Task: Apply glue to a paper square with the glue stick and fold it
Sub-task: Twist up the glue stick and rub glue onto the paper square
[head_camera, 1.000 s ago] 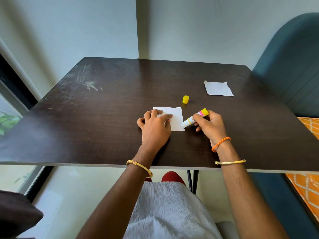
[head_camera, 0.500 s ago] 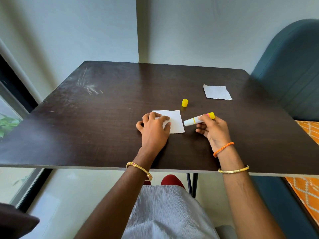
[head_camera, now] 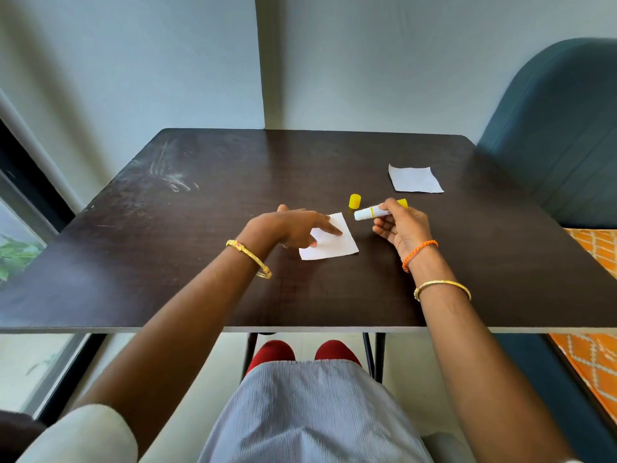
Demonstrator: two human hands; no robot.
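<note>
A white paper square (head_camera: 337, 243) lies flat on the dark table (head_camera: 200, 228), turned a little clockwise. My left hand (head_camera: 293, 227) hovers over its left part, fingers spread, one fingertip touching the paper's middle. My right hand (head_camera: 400, 225) holds the uncapped white and yellow glue stick (head_camera: 372, 212) just right of the paper, lifted off it, white tip pointing left. The yellow cap (head_camera: 354, 200) stands on the table just beyond the paper.
A second white paper square (head_camera: 415, 179) lies at the table's far right. A teal chair back (head_camera: 561, 128) rises at the right, beside orange patterned fabric (head_camera: 597, 248). A wall stands behind the table and a window is at the left.
My right hand has lifted the glue stick off the paper and drawn it to the right. My left hand has opened from pressing the paper and swung across it; the paper has rotated slightly.
</note>
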